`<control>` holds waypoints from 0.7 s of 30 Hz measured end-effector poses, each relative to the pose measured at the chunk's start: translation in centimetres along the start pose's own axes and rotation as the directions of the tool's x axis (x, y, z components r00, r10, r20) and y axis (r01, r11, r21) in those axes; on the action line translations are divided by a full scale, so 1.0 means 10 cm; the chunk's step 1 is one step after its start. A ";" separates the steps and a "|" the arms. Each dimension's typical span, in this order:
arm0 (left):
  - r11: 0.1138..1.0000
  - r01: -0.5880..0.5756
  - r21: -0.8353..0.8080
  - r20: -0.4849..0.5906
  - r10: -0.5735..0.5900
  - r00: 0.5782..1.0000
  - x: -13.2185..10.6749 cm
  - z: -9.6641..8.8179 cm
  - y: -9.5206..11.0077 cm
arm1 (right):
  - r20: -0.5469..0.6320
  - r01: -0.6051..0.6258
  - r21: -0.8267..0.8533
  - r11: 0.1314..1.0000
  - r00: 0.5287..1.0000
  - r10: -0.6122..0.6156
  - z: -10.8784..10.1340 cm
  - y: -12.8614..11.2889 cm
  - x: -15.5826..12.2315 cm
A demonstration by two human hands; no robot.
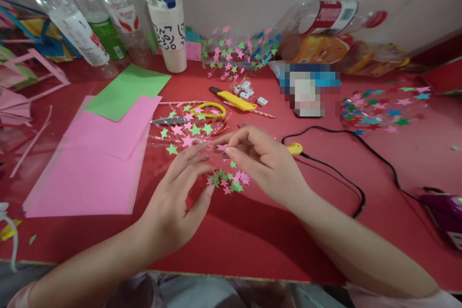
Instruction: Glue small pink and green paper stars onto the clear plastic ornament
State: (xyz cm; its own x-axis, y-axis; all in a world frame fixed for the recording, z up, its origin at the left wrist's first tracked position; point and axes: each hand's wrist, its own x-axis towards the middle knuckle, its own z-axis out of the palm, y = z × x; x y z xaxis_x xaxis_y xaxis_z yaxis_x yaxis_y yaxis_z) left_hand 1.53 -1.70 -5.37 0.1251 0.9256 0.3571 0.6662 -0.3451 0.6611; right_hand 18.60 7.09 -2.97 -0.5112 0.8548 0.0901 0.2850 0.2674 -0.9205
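Between the thumb and fingers of my right hand [265,163] is a pink paper star [222,147], held above the red table. My left hand [180,192] is beside it with fingers apart and curved, and nothing shows in its grasp. Just below the fingertips lies a small pile of pink and green paper stars [227,182]. Beyond my left hand, more pink and green stars [195,129] are spread around clear strips and scissors with yellow handles [209,109]. Part of the scissors is covered by the stars.
Pink sheets [97,178] and a green sheet [126,91] lie to the left. A yellow cutter [236,100] rests behind my hands. A black cord [332,168] winds across the right side. A white tumbler [168,33] and plastic bottles [72,29] stand at the back.
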 end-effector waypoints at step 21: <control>0.897 0.201 -0.393 0.015 -0.212 0.977 0.01 0.10 -0.08 | 0.072 0.247 -0.158 0.956 0.969 -0.238 -0.01 0.08 -0.01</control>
State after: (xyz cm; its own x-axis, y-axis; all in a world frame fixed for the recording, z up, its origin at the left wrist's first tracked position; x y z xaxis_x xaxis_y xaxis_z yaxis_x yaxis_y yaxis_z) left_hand 1.74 -1.14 -6.51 -0.0076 0.9800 0.1987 0.3344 -0.1847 0.9242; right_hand 19.01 7.24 -3.67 -0.6213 0.7321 0.2792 0.2741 0.5369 -0.7979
